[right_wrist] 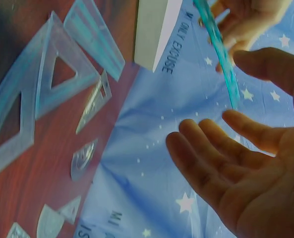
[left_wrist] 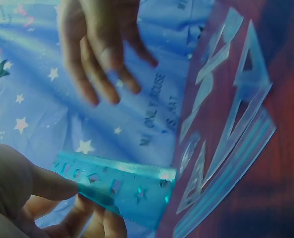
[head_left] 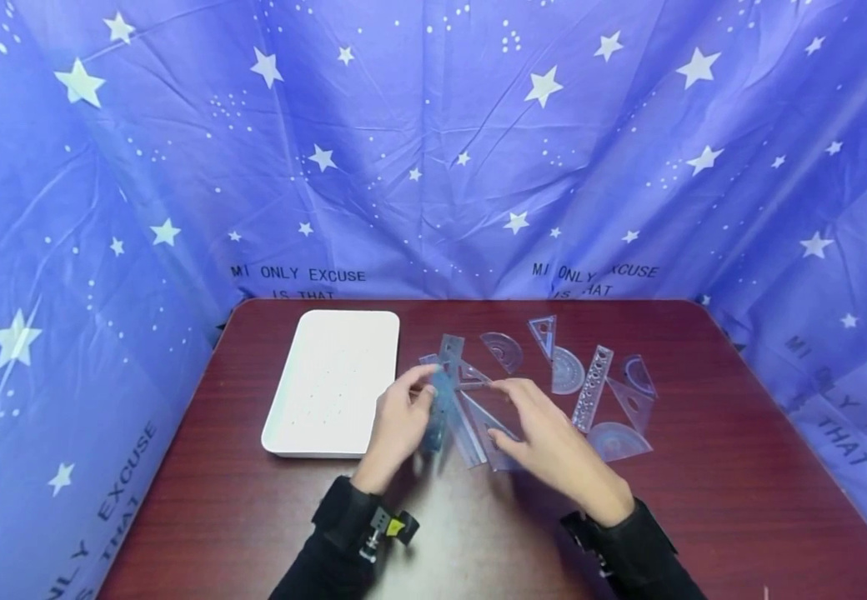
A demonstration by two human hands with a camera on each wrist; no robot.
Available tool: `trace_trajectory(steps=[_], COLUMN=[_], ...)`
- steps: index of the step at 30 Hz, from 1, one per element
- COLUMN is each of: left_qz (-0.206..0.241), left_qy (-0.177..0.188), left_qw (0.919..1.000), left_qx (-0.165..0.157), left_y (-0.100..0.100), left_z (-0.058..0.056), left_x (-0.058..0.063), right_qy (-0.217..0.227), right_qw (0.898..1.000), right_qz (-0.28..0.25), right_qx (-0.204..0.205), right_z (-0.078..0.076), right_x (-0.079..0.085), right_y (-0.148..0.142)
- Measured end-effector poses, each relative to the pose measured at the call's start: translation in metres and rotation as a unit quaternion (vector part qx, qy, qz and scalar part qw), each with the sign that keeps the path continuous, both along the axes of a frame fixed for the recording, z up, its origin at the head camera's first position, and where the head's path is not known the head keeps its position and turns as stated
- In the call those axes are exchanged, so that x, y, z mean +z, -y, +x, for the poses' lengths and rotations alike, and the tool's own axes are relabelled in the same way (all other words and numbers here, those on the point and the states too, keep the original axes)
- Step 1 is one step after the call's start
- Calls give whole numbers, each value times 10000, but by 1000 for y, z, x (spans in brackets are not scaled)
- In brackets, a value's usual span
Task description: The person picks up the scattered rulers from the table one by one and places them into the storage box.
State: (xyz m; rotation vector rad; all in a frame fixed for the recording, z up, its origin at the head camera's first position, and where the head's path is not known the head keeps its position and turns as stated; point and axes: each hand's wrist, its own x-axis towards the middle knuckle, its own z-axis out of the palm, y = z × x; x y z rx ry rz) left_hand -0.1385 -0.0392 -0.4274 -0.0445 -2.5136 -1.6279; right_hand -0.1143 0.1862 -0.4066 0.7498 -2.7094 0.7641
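Note:
My left hand point(head_left: 401, 417) pinches a teal see-through ruler point(left_wrist: 132, 191) with cut-out shapes, thumb on one face and fingers behind. In the head view this ruler point(head_left: 444, 396) stands above the table, overlapping other clear pieces. To its right my right hand point(head_left: 557, 442) is apart from it, fingers loosely spread and holding nothing; the right wrist view shows its bare palm point(right_wrist: 256, 178). Beneath and between the hands lie a clear ruler point(head_left: 468, 437), a large set square point(head_left: 495, 454) and a smaller set square point(head_left: 471, 372).
A white tray point(head_left: 336, 367) lies left of my left hand. Towards the right are protractors point(head_left: 568, 372), a clear ruler with holes point(head_left: 593, 390), small set squares point(head_left: 632, 406) and another protractor point(head_left: 617, 442). A starry blue curtain point(head_left: 433, 167) surrounds the dark red table point(head_left: 216, 508).

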Motion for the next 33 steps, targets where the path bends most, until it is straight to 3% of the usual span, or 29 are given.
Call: trace_trajectory(steps=[4, 11, 14, 16, 18, 22, 23, 27, 33], left_qz=[-261, -1047, -1680, -2019, -2293, -2612, -2688, -3024, -3462], left_qy=[78, -198, -233, -118, 103, 544, 617, 814, 1186], left_qw=[9996, 9938, 9842, 9776, 9711, 9613, 9589, 9476, 9297], left_qx=[120, 318, 507, 587, 650, 686, 674, 633, 409], left_y=[15, 47, 69, 81, 89, 94, 96, 106, 124], left_z=[-7, -22, -42, -53, -59, -53, -54, -59, -70], left_x=[6, 10, -12, -19, -15, 21, 26, 32, 28], right_qy=[113, 346, 440, 493, 522, 531, 562, 796, 903], right_qw=[9997, 9983, 9974, 9967, 9960, 9945, 9939, 9905, 9885], right_qz=[193, 442, 545, 626, 721, 902, 947, 1091, 1163], right_qx=[12, -137, -170, -161, -120, -93, -104, -248, -342], right_z=[1, 2, 2, 3, 4, 5, 5, 7, 8], right_x=[3, 5, 3, 2, 0, -2, -3, -3, -3], right_y=[-14, -40, -48, -53, -57, -65, -66, -73, -81])
